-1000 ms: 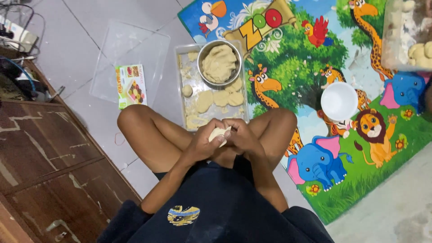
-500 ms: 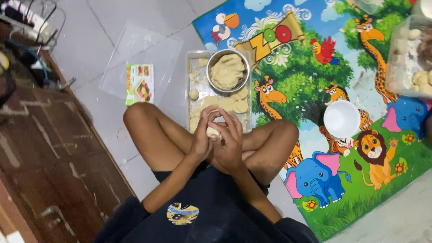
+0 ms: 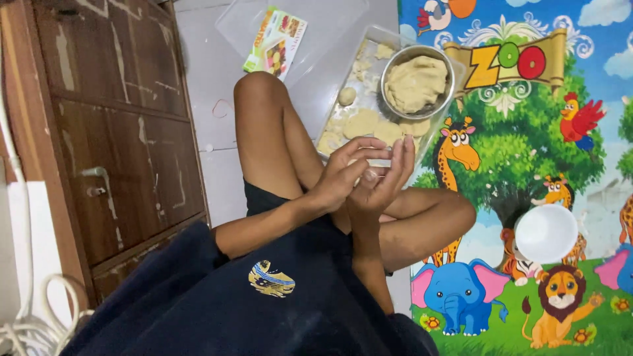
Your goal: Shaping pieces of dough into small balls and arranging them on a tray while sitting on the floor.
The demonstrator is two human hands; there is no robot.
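At the far left edge a white cable (image 3: pixel 20 316) loops down and runs out of the frame, and beside it a dark wooden cabinet (image 3: pixel 119 132) fills the left third, its top cut off. Toward the upper middle, on the pale floor tiles (image 3: pixel 211 86), lies a clear plastic lid (image 3: pixel 316 20) with a green printed leaflet (image 3: pixel 275 41) on it; the lid's far edge is cut by the frame. Right of it a clear rectangular tray (image 3: pixel 395 39) holds flattened rounds of pale dough (image 3: pixel 361 123) and one small dough ball (image 3: pixel 347 96), and a steel bowl (image 3: pixel 450 89) standing in the tray is filled with a mound of the same dough. The tray's near end is hidden behind the hands. In the middle of the frame, above the crossed bare legs, the left hand (image 3: pixel 339 175) and the right hand (image 3: pixel 382 181) press palm to palm, fingers stretched almost straight. Whatever sits between the palms is covered, so I cannot tell whether the grip of either hand has hold of a piece of dough or nothing. Lower right, a colourful animal play mat (image 3: pixel 514 118) runs off the frame, and an upturned white bowl (image 3: pixel 546 233) rests on it, its contents not visible.
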